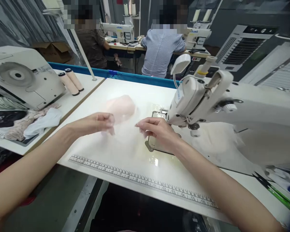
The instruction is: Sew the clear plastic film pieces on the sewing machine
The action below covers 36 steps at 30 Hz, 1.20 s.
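My left hand hovers over the white sewing table, its fingers drawn together in a pinch and slightly blurred. Just beyond it lies a pale pink piece of fabric, smeared by motion; I cannot tell whether the fingertips touch it. Over the needle plate on the left side of the sewing machine, my right hand is also closed, thumb against fingers. Whatever sits in either pinch is too small or blurred to name. A gap separates the two hands.
A printed ruler runs along the table's front edge. Green-handled tweezers lie at the right. Two thread cones, a white cloth and another machine are on the left. Two people sit at machines behind a blue edge.
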### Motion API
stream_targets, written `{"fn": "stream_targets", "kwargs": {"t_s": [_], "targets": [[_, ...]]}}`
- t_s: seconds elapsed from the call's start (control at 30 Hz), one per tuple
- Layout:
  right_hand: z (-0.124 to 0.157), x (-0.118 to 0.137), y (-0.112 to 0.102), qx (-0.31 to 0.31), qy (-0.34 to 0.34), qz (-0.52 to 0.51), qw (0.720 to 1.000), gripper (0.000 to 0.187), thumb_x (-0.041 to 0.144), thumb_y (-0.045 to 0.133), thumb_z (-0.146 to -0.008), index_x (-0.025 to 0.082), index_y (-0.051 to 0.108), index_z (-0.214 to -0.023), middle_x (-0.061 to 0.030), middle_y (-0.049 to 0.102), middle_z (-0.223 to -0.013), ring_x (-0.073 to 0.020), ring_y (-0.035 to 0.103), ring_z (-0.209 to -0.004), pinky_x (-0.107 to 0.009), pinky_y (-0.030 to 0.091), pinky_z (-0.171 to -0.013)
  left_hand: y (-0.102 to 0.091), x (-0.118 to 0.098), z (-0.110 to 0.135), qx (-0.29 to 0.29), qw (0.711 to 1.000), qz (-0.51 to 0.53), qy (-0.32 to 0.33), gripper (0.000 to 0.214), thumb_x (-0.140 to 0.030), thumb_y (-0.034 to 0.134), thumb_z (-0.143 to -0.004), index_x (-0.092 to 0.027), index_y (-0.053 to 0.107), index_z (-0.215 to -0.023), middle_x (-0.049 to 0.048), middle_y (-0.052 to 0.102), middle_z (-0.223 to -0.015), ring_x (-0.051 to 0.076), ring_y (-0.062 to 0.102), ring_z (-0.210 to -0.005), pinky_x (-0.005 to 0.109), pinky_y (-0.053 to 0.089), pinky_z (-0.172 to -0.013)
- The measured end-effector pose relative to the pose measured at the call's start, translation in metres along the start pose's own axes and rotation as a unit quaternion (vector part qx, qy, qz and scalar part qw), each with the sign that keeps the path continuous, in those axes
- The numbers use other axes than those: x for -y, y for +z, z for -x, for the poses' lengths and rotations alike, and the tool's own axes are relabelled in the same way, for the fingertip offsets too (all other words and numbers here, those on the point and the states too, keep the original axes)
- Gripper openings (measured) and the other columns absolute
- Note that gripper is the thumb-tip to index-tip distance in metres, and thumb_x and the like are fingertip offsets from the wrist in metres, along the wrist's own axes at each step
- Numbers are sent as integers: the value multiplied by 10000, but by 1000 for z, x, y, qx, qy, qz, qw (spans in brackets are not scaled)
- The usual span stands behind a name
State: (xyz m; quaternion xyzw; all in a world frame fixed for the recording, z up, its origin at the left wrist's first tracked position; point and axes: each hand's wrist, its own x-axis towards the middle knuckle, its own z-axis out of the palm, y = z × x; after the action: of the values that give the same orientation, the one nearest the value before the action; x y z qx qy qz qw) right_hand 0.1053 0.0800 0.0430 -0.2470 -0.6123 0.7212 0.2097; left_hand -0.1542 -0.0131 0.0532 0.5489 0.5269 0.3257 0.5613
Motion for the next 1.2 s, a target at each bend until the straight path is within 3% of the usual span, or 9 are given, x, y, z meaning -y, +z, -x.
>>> {"fn": "stream_targets", "kwargs": {"t_s": [0.1,0.17,0.37,0.63,0.83,0.93,1.0,1.13,1.2], "targets": [[-34,5,11,-25,-43,-5,999,209,389,768,-711,200,725,-789,22,636,-692,-87,565,-615,-233,497,-623,-33,-5,-14,-180,983,-8,44,285,-473,669,-812,-193,619,-824,20,616,-670,132,560,-556,268,471,-549],[-61,6,15,-99,-62,8,993,180,367,739,-731,199,703,-785,43,609,-647,-79,566,-581,-228,500,-612,-53,-12,-40,-244,965,-71,64,297,-472,674,-796,-189,659,-884,26,618,-713,109,529,-543,247,420,-519],[-127,-15,2,-214,-54,103,970,95,263,573,-852,197,589,-919,52,601,-610,-85,562,-496,-205,442,-479,-86,-1,-108,-289,921,-259,26,227,-372,626,-799,-166,697,-862,-5,552,-598,95,430,-475,255,322,-512],[-136,-32,-14,-196,-48,291,935,231,207,508,-890,186,547,-1117,53,555,-569,-129,516,-426,-267,432,-492,-73,29,-104,-361,817,-448,36,263,-308,594,-816,-224,696,-1043,39,676,-893,244,595,-894,316,364,-728],[-68,-19,-11,-143,-51,359,921,269,222,462,-942,195,540,-1198,53,550,-582,-117,497,-438,-259,400,-498,-68,16,-87,-432,767,-470,63,263,-276,486,-888,-226,675,-1064,40,702,-1029,222,643,-892,321,434,-748],[0,-19,-8,-73,-91,452,885,178,226,465,-956,201,641,-943,31,576,-605,-116,533,-527,-246,388,-517,-44,8,-66,-474,736,-458,153,273,-336,425,-950,-215,657,-1027,35,718,-901,195,648,-792,310,447,-677],[46,-23,-14,-34,-120,500,857,236,191,455,-959,190,649,-825,-2,649,-737,-123,594,-637,-251,438,-574,-18,6,-51,-452,702,-487,257,302,-353,424,-961,-192,658,-859,52,710,-815,187,624,-704,325,438,-655],[117,-29,-59,-111,-152,574,797,241,149,432,-950,178,670,-973,-58,697,-933,-173,656,-808,-298,522,-661,49,7,-35,-284,716,-532,350,275,-350,589,-882,-216,631,-645,-31,665,-594,133,582,-539,281,416,-565],[139,-24,-91,-166,-124,623,755,228,124,466,-909,180,668,-998,-83,691,-1042,-231,650,-959,-344,537,-724,85,7,-38,-160,692,-560,427,229,-263,612,-884,-202,635,-665,-35,665,-596,118,590,-526,263,408,-532]]}}
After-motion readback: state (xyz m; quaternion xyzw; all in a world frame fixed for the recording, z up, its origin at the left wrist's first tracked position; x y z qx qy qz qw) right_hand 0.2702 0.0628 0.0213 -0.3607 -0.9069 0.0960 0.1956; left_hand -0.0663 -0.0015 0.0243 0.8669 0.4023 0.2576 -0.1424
